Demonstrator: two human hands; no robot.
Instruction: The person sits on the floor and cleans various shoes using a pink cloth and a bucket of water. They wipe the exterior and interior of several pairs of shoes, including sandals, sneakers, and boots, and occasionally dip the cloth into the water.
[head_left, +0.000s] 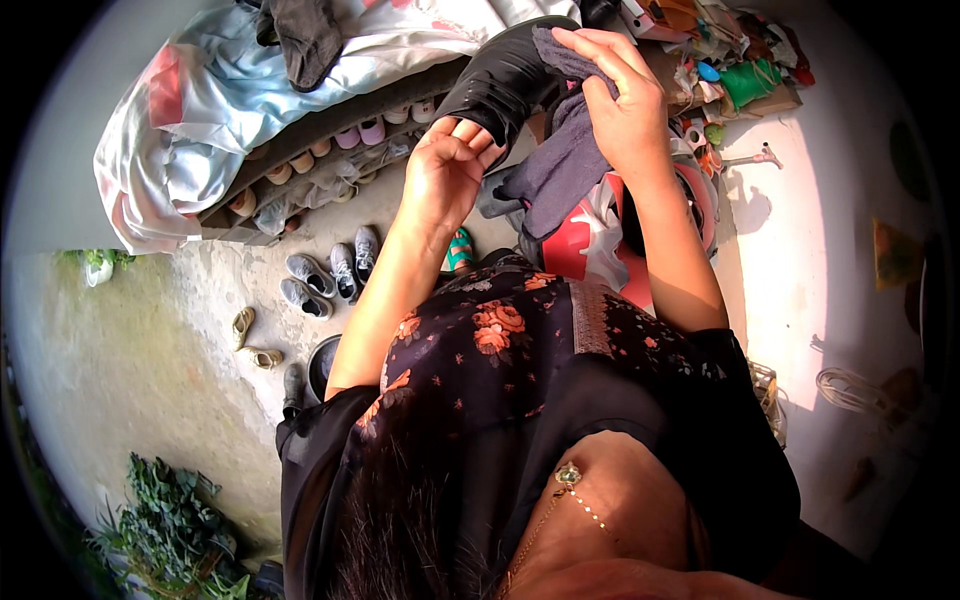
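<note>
A black boot (497, 82) with a creased, shiny shaft is held up in front of me at the top centre. My left hand (447, 172) is closed on the rim of its opening, fingers tucked inside. On the boot's right side, my right hand (628, 115) presses a dark grey-purple cloth (562, 170) against it, fingers stretched over the fabric. Most of the cloth hangs down below that hand. The boot's far end is partly hidden behind the cloth and my right fingers.
Ahead stands a shoe rack (290, 150) with several pairs, draped with a pale sheet (200, 130). Grey sneakers (310, 275), beige shoes (243, 325) and a dark basin (322, 365) are on the floor at left. A red-and-white bag (600, 235) sits below the cloth; a tap (765, 155) juts from the right wall.
</note>
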